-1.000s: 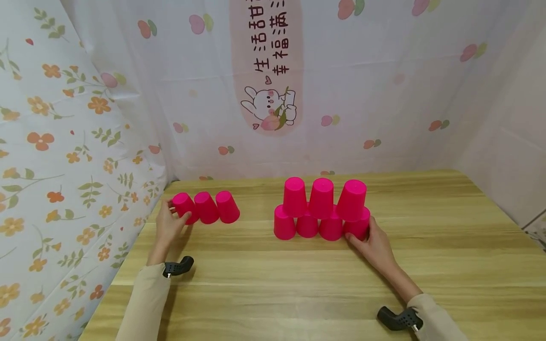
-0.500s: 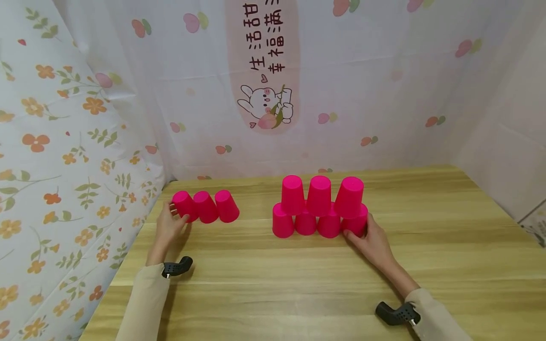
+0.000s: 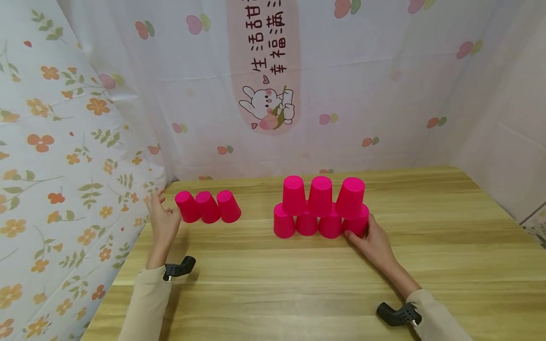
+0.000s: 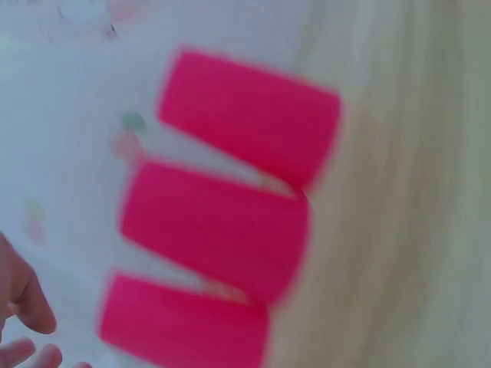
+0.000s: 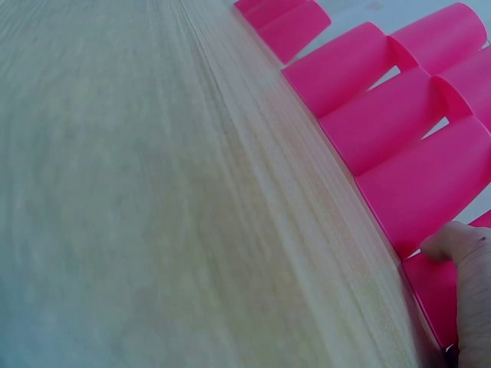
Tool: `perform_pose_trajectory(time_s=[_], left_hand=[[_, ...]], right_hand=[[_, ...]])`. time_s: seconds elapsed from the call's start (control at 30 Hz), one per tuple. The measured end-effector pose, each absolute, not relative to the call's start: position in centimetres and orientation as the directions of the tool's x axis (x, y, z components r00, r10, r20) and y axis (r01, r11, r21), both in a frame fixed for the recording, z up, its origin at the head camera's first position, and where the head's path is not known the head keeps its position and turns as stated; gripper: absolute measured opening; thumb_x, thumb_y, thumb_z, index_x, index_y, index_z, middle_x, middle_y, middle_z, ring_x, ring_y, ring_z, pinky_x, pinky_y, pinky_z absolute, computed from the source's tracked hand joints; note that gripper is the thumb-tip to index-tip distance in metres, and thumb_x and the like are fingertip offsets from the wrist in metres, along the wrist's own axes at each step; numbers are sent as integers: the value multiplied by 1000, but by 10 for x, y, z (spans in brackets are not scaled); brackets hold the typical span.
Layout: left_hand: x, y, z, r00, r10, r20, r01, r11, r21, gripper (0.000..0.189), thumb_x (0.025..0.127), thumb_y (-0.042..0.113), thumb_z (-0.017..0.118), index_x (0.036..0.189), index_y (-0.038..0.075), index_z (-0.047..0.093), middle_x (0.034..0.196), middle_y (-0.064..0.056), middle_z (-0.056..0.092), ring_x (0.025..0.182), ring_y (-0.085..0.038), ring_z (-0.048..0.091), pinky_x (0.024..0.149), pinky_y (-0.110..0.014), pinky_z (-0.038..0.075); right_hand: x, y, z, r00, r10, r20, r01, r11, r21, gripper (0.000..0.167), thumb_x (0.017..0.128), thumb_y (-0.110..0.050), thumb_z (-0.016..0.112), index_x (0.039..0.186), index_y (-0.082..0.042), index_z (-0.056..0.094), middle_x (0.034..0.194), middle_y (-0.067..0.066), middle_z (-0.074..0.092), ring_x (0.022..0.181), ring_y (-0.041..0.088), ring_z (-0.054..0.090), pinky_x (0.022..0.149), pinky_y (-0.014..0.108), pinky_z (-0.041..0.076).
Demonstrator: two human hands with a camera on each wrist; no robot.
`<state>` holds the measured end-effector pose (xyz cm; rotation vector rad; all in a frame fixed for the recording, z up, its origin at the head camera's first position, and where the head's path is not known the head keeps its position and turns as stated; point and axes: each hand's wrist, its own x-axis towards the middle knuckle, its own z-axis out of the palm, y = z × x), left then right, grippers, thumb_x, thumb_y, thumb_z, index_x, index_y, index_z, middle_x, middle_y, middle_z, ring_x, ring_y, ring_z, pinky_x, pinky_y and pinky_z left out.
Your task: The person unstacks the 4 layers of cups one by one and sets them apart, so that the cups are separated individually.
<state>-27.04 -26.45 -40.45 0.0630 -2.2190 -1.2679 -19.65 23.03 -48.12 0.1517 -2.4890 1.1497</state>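
Note:
Three pink cups stand upside down in a row at the left in the head view; the leftmost cup [image 3: 187, 207] is nearest my left hand [image 3: 164, 221]. That hand is just to its left, fingers loose and raised, holding nothing. At the right, several upside-down cups form a bottom row, with three more, including the top right cup [image 3: 350, 196], bridging them. My right hand [image 3: 376, 244] grips the bottom right cup [image 3: 356, 226], thumb in front; its other fingers are mostly hidden behind the cup. In the right wrist view, the thumb [image 5: 445, 241] lies against this cup.
The wooden table [image 3: 273, 284] carries both groups of cups, with a gap between them. A printed curtain [image 3: 384, 94] hangs along the back, and a flowered one [image 3: 64, 189] along the left edge. Each wrist wears a black mount, such as the left mount [image 3: 180, 268].
My left hand has let go of the leftmost cup and drawn back slightly to the left, its fingers lifting. The right hand keeps its grip, and the cups stay in place.

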Motion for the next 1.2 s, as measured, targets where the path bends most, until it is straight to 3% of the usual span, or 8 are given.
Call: perform_pose_trajectory(time_s=[0.2, 0.33, 0.53, 1.0, 1.1, 1.2], left_hand=[[-262, -226, -375, -733, -267, 626, 436, 522, 733, 44, 78, -14, 45, 121, -6, 50, 131, -16, 43, 115, -29, 44, 82, -49, 46], [-250, -196, -355, -731, -189, 656, 511, 486, 709, 43, 80, -14, 44, 121, -5, 51, 128, -15, 47, 113, -27, 47, 83, -45, 47], [-225, -150, -323, -740, -76, 669, 596, 388, 703, 38, 82, -15, 46, 121, -12, 48, 122, -24, 49, 110, -33, 49, 86, -52, 46], [-212, -94, -309, -796, 114, 595, 603, 247, 759, 40, 85, -5, 60, 123, -11, 48, 125, -28, 48, 113, -39, 47, 91, -55, 42], [-212, -84, -309, -807, 153, 570, 590, 238, 772, 42, 84, -4, 62, 124, -10, 48, 126, -26, 48, 113, -38, 47, 92, -54, 42], [-223, -76, -323, -815, 192, 547, 579, 254, 775, 47, 84, 4, 65, 127, -3, 47, 128, -17, 49, 114, -31, 48, 92, -49, 43]], right_hand=[[-196, 231, -482, -915, 65, 398, -258, 662, -704, 57, 78, -15, 72, 123, 5, 43, 104, 21, 60, 89, 32, 58, 73, 43, 46], [-196, 230, -481, -914, 66, 401, -261, 659, -705, 57, 78, -14, 73, 123, 5, 43, 104, 21, 60, 89, 32, 58, 74, 45, 46], [-196, 230, -481, -914, 64, 400, -264, 655, -708, 58, 78, -13, 73, 124, 5, 42, 104, 21, 60, 89, 32, 57, 74, 45, 46], [-198, 231, -483, -906, 56, 419, -283, 655, -701, 57, 78, -13, 73, 123, 5, 43, 103, 20, 60, 87, 31, 58, 72, 43, 46], [-198, 232, -483, -909, 56, 413, -279, 654, -703, 58, 78, -14, 73, 123, 4, 43, 103, 20, 60, 88, 31, 58, 72, 43, 46], [-198, 232, -482, -909, 55, 414, -281, 653, -703, 58, 78, -14, 74, 123, 4, 43, 104, 20, 60, 88, 31, 58, 72, 43, 46]])
